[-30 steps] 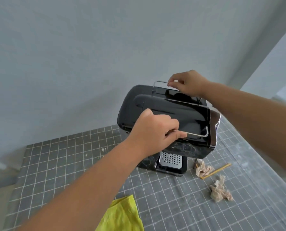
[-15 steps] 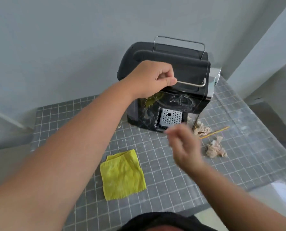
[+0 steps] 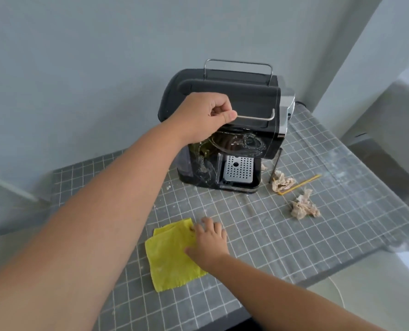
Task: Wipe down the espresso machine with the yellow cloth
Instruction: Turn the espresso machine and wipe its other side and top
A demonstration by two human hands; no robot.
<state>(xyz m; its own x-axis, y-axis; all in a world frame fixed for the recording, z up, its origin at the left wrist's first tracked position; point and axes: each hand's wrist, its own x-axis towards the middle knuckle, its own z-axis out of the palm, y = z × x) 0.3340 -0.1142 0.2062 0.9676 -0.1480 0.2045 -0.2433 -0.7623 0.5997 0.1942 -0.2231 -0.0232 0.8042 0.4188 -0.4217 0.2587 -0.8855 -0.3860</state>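
Your left hand (image 3: pixel 204 118) is closed around the front wire rail (image 3: pixel 256 117) of the espresso machine (image 3: pixel 232 130), steadying it at 12 o'clock on the grid-marked desk (image 3: pixel 294 235). Your right hand (image 3: pixel 208 242) lies flat and spread on the yellow cloth (image 3: pixel 170 259), fingers resting on its right edge, holding nothing yet. The cloth sits folded at 6 o'clock, well apart from the machine, its long axis running roughly from 11 to 5 o'clock.

The machine stands upright, its drip grate (image 3: pixel 239 173) and smeared glossy front (image 3: pixel 241 144) facing you, its long axis rising vertically. Two crumpled tissues (image 3: pixel 303 207) and a yellow stick (image 3: pixel 298 185) lie toward 2 o'clock.

The step in hand appears to be picking up the cloth. Gather it by pinching fingers and thumb under the near edge, bunching enough fabric to make a firm pad. Keep your left grip steady on the rail so the machine should not slide when you press, and start on the streaked front panel, where the residue looks heaviest.
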